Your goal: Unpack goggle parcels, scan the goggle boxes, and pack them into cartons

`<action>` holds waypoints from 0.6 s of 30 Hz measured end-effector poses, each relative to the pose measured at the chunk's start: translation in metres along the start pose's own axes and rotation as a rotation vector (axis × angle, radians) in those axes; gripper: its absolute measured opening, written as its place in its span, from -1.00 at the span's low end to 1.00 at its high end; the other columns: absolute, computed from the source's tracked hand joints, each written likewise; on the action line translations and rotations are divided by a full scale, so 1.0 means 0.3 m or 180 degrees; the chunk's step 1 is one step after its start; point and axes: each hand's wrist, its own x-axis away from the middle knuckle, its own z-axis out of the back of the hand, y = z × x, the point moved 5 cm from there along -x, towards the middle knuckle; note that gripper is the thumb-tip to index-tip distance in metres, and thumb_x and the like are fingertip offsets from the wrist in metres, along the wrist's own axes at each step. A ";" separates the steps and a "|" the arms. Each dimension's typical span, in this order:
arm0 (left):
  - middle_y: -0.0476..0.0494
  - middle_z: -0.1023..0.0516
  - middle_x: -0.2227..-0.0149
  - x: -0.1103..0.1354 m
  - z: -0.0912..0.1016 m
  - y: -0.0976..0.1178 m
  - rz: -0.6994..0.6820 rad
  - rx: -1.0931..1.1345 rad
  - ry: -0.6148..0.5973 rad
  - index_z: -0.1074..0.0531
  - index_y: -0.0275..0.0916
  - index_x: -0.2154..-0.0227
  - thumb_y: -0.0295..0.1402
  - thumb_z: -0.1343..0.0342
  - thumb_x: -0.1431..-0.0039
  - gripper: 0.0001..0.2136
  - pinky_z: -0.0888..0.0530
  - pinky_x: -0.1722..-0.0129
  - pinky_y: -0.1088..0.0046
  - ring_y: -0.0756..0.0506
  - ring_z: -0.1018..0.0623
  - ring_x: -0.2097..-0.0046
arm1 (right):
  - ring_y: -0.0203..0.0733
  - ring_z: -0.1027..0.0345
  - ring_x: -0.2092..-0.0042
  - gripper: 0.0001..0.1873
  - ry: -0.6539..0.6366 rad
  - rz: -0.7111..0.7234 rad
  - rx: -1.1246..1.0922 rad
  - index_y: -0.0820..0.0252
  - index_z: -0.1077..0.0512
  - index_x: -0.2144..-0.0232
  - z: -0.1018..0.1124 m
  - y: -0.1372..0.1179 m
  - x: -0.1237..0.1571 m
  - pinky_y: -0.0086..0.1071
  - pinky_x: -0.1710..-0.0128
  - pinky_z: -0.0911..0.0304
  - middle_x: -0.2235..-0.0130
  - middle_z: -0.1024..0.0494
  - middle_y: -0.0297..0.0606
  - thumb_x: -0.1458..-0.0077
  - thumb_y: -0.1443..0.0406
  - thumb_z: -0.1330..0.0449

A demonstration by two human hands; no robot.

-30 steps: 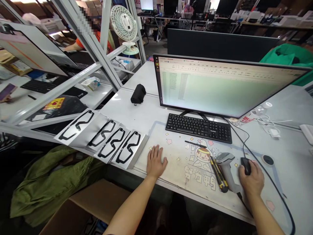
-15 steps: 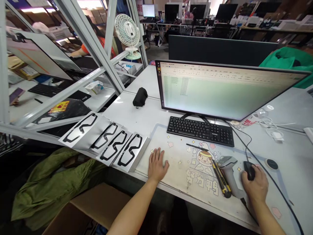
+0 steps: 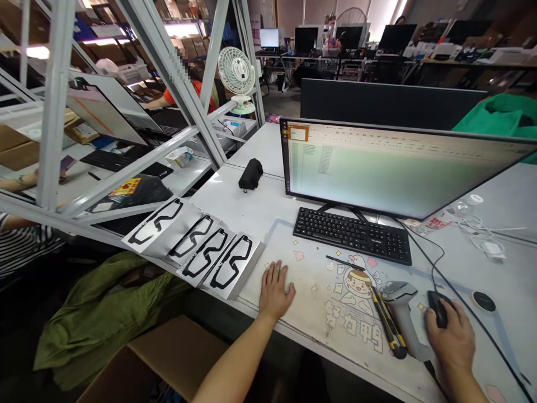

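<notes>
My left hand (image 3: 277, 291) lies flat on the printed desk mat (image 3: 306, 302), fingers stretched out, with nothing in it. To its left several white boxes (image 3: 235, 266) with black frame-like drawings lie in a row along the desk edge. My right hand (image 3: 453, 336) rests over a black computer mouse (image 3: 438, 310), fingers curved around it. Just left of that hand are a grey barcode scanner (image 3: 403, 313) and a yellow-and-black utility knife (image 3: 388, 324). A black pen (image 3: 344, 262) lies below the keyboard (image 3: 352, 235). The monitor (image 3: 403, 173) shows a spreadsheet-like page.
Below the desk edge stands an open cardboard box (image 3: 180, 352), beside a green garment (image 3: 113, 319). A black pouch (image 3: 250, 174) sits left of the monitor. Grey metal framing (image 3: 176, 84) and a small fan (image 3: 236, 71) stand at left. Other people are partly visible there.
The camera view has shifted, so the scene sits lower and further right. At the screen's upper left an orange-edged small window now shows. Both hands keep their places on the desk.
</notes>
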 end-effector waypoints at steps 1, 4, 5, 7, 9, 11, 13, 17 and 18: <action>-0.27 -0.25 -0.52 0.000 0.000 0.000 0.0006 0.0006 -0.0010 -0.39 -0.24 -0.40 -0.24 -0.08 -0.38 -0.43 -0.21 -0.51 -0.08 -0.36 -0.23 -0.53 | 0.49 -0.37 -0.30 -0.37 -0.0009 0.0022 0.0000 0.28 -0.52 -0.22 0.002 -0.001 -0.001 0.30 -0.25 -0.28 -0.31 -0.44 0.19 -0.19 0.08 -0.21; -0.30 -0.25 -0.52 -0.001 0.000 0.003 -0.0003 -0.0006 -0.0043 -0.39 -0.29 -0.40 -0.25 -0.09 -0.38 -0.43 -0.21 -0.51 -0.09 -0.37 -0.23 -0.54 | 0.48 -0.37 -0.31 -0.36 -0.0024 0.0094 0.0028 0.31 -0.52 -0.23 0.007 -0.002 -0.002 0.28 -0.27 -0.29 -0.31 -0.45 0.21 -0.21 0.08 -0.21; -0.30 -0.25 -0.52 -0.002 0.002 0.005 -0.0008 -0.0027 -0.0044 -0.39 -0.29 -0.40 -0.25 -0.08 -0.38 -0.43 -0.21 -0.51 -0.09 -0.37 -0.23 -0.54 | 0.48 -0.37 -0.31 -0.37 -0.0026 0.0109 0.0039 0.30 -0.53 -0.23 0.006 0.000 -0.001 0.27 -0.27 -0.29 -0.31 -0.45 0.20 -0.21 0.08 -0.21; -0.30 -0.25 -0.52 -0.002 0.006 0.008 -0.0008 -0.0081 -0.0030 -0.40 -0.30 -0.39 -0.26 -0.07 -0.39 -0.44 -0.22 -0.50 -0.09 -0.37 -0.24 -0.53 | 0.46 -0.39 -0.29 -0.38 -0.0001 0.0120 0.0060 0.28 -0.54 -0.22 0.002 0.006 0.000 0.25 -0.25 -0.30 -0.31 -0.46 0.18 -0.21 0.08 -0.21; -0.29 -0.26 -0.52 -0.003 0.011 0.010 -0.0008 -0.0119 -0.0014 -0.40 -0.31 -0.39 -0.27 -0.06 -0.39 -0.45 -0.22 -0.50 -0.08 -0.36 -0.24 -0.53 | 0.45 -0.42 -0.26 -0.39 0.0061 0.0132 0.0080 0.23 -0.54 -0.22 -0.005 0.013 0.003 0.24 -0.23 -0.30 -0.29 -0.47 0.14 -0.19 0.10 -0.23; -0.29 -0.27 -0.51 -0.004 0.014 0.011 -0.0026 -0.0123 -0.0010 -0.41 -0.31 -0.38 -0.27 -0.07 -0.39 -0.45 -0.22 -0.50 -0.06 -0.36 -0.25 -0.53 | 0.43 -0.44 -0.23 -0.40 0.0132 0.0169 0.0089 0.20 -0.53 -0.23 -0.011 0.018 0.004 0.25 -0.21 -0.30 -0.27 -0.49 0.12 -0.17 0.13 -0.24; -0.30 -0.28 -0.51 -0.004 0.014 0.011 -0.0039 -0.0114 -0.0009 -0.41 -0.31 -0.38 -0.27 -0.07 -0.39 -0.45 -0.22 -0.50 -0.06 -0.36 -0.25 -0.52 | 0.43 -0.44 -0.22 -0.39 0.0155 0.0199 0.0105 0.20 -0.52 -0.24 -0.013 0.019 0.004 0.25 -0.21 -0.30 -0.26 -0.50 0.12 -0.18 0.14 -0.25; -0.32 -0.27 -0.51 -0.006 0.009 0.005 -0.0033 -0.0088 0.0008 -0.42 -0.30 -0.38 -0.27 -0.06 -0.39 -0.46 -0.20 -0.50 -0.08 -0.38 -0.25 -0.53 | 0.38 -0.43 -0.23 -0.43 0.0092 0.0236 0.0182 0.24 -0.53 -0.22 -0.002 0.002 -0.001 0.19 -0.21 -0.35 -0.27 -0.49 0.14 -0.22 0.14 -0.24; -0.33 -0.27 -0.51 -0.007 0.008 0.003 -0.0035 -0.0071 0.0016 -0.42 -0.30 -0.37 -0.27 -0.06 -0.39 -0.46 -0.20 -0.50 -0.09 -0.38 -0.25 -0.52 | 0.35 -0.44 -0.24 -0.44 0.0078 0.0244 0.0205 0.24 -0.53 -0.22 0.003 -0.004 -0.003 0.17 -0.21 -0.36 -0.27 -0.49 0.14 -0.24 0.14 -0.23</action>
